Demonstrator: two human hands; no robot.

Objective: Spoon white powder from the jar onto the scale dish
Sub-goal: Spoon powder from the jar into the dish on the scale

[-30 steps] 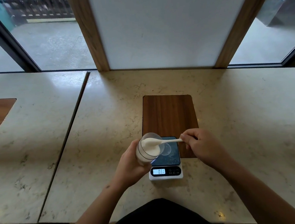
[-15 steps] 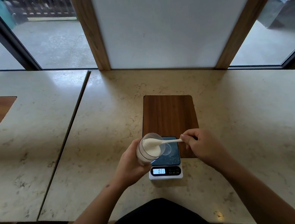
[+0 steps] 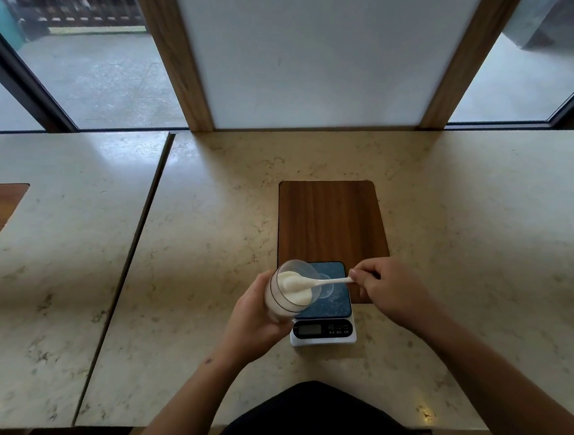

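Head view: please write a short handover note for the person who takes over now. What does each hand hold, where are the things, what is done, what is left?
Left hand: holds the jar of white powder, tilted, mouth toward the scale.
Right hand: pinches the handle of the white spoon; its bowl is in the jar mouth.
The scale sits on the counter, partly on the wooden board. The clear dish is on its platform.
Done: spoon in the jar. Whether the dish holds powder cannot be told.
Left: carry the powder to the dish and tip it.

Scale (image 3: 323, 334) on counter (image 3: 452, 238), board (image 3: 330, 220) prob. behind.
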